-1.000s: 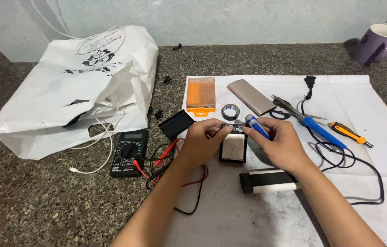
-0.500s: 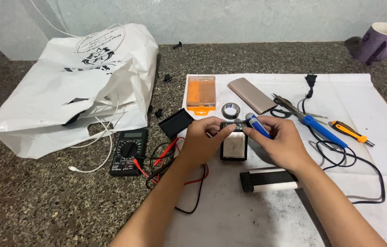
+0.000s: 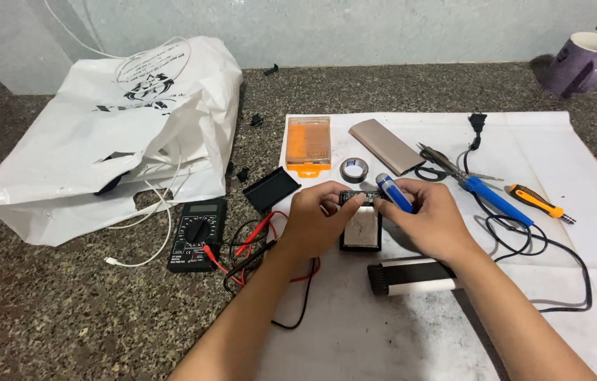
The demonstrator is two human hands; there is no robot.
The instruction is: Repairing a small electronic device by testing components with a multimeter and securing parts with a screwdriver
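White plastic bag point(image 3: 108, 134) slumped left on the speckled counter point(image 3: 51, 317). Black multimeter point(image 3: 197, 225) beside it, red and black leads point(image 3: 256, 243) tangled. Orange case point(image 3: 308, 143), tape roll point(image 3: 354, 170), soldering iron point(image 3: 492, 199), purple mug point(image 3: 582, 63) far right.

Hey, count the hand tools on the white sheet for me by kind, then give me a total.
Screwdrivers: 2, blue one in the right hand, orange one lying
Soldering iron: 1
Scissors: 1
Total: 4
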